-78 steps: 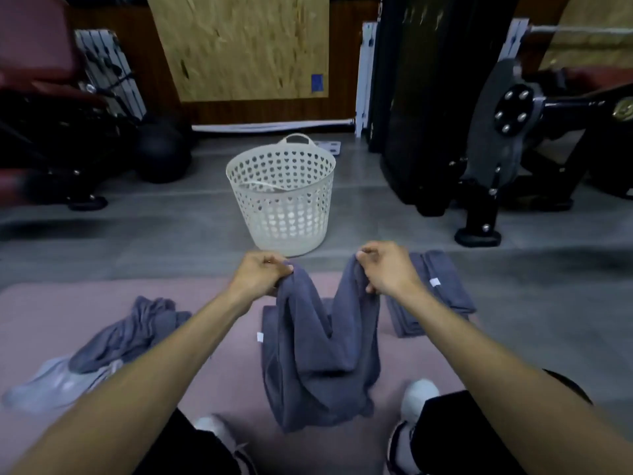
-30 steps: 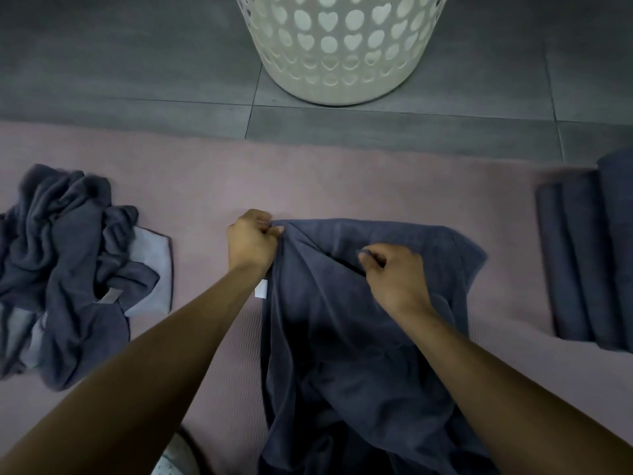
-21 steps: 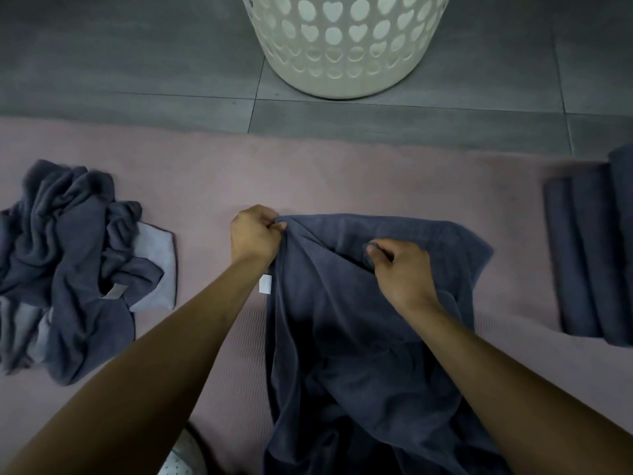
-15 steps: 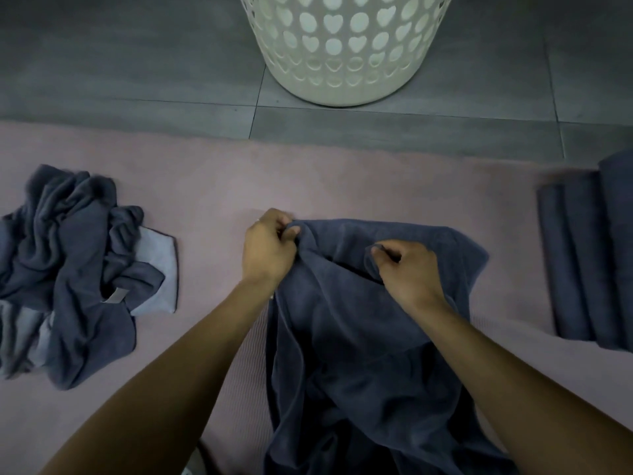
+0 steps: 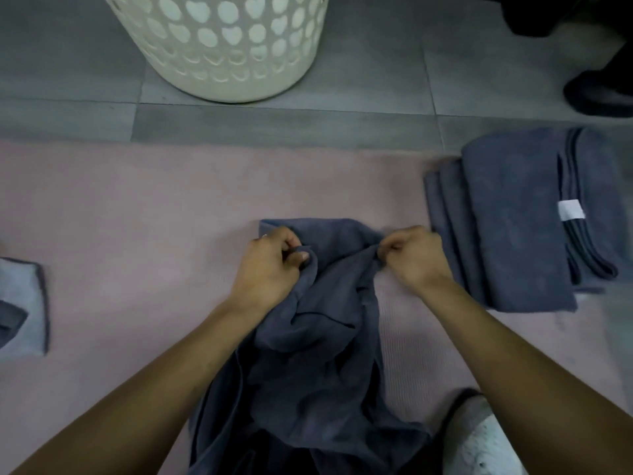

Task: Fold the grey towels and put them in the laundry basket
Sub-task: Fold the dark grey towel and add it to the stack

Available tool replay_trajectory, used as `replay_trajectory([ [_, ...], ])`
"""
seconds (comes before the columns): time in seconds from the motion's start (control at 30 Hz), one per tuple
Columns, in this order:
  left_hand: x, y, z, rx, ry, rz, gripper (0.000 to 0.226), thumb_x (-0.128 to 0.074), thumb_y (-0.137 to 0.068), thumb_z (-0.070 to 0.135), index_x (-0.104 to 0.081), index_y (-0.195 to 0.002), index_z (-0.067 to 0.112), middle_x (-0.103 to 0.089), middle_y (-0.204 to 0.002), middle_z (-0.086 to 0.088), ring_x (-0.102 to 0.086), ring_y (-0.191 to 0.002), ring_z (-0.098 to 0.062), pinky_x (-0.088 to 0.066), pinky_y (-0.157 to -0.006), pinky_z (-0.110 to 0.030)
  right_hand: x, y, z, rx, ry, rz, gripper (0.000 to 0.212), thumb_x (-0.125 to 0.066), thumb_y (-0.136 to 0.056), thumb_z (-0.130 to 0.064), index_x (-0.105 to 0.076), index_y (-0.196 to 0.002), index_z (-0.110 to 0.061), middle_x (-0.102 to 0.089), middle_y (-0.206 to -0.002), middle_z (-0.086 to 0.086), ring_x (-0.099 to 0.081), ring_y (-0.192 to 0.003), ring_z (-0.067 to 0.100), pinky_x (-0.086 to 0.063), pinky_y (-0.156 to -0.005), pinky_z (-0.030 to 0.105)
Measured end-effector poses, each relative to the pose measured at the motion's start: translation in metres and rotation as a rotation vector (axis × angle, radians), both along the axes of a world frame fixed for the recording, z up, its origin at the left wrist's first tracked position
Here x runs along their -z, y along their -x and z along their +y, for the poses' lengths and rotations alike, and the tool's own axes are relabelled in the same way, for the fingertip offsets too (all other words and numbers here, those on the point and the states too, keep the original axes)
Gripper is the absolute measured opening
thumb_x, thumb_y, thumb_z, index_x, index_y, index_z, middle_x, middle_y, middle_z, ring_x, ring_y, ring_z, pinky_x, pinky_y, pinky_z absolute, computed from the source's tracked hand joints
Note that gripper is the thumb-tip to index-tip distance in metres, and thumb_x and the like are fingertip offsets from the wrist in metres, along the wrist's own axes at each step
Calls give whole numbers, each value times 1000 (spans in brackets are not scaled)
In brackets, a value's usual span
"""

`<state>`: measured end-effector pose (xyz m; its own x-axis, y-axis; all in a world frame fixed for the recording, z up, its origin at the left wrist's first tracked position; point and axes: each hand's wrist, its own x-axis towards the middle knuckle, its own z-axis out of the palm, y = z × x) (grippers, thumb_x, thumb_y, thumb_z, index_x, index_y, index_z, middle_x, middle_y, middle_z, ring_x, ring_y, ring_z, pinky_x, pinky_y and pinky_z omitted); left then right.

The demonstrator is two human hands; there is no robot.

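Towel (image 5: 318, 354): limp grey cloth, bunched on pink mat (image 5: 137, 217)
Left hand (image 5: 270, 265): pinching top edge
Right hand (image 5: 414, 258): pinching likewise, apparently a corner
Handling: soft, light; best gripped at corners

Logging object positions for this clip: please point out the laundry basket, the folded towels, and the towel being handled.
laundry basket (image 5: 219, 46), head view, on its perforated side wall.
folded towels (image 5: 513, 217), head view, on the top towel's flat face.
held towel (image 5: 318, 354), head view, on the bunched cloth below both hands.
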<state>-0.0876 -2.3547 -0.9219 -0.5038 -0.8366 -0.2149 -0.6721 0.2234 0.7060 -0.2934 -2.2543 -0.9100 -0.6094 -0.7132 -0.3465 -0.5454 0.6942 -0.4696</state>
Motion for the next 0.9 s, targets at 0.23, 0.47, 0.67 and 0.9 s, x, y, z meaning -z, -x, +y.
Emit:
replay_trajectory([
  [0.23, 9, 7, 7, -39, -6, -1, 13, -67, -88, 19, -60, -77, 18, -59, -68, 15, -54, -64, 4, -37, -55, -3, 16, 4, -4, 278, 126, -67, 14, -63, -85, -5, -77, -85, -7, -70, -80, 0, -64, -75, 13, -45, -61, 6],
  [0.47, 23, 4, 11, -102, -14, -7, 12, -65, -89, 13, -61, -78, 15, -62, -74, 7, -52, -65, -4, -34, -58, 0, 30, 4, -12, 313, 11, -32, 11, -60, -85, -11, -69, -84, -3, -70, -90, 15, -67, -84, 30, -58, -75, 38],
  [0.67, 26, 1, 14, -115, -15, 30, 8, -64, -90, 14, -62, -82, 12, -63, -76, 5, -55, -68, -8, -35, -60, -7, 33, 2, -4, 259, 130, -37, 15, -68, -84, -15, -67, -98, -15, -71, -93, 8, -67, -85, 24, -57, -81, 38],
  [0.9, 28, 1, 15, -130, -34, 66, 11, -65, -90, 15, -59, -80, 16, -61, -74, 9, -56, -67, -6, -38, -61, -7, 34, 0, -16, 210, -35, 32, 13, -59, -87, -11, -63, -99, -8, -65, -106, 13, -63, -94, 30, -48, -76, 27],
])
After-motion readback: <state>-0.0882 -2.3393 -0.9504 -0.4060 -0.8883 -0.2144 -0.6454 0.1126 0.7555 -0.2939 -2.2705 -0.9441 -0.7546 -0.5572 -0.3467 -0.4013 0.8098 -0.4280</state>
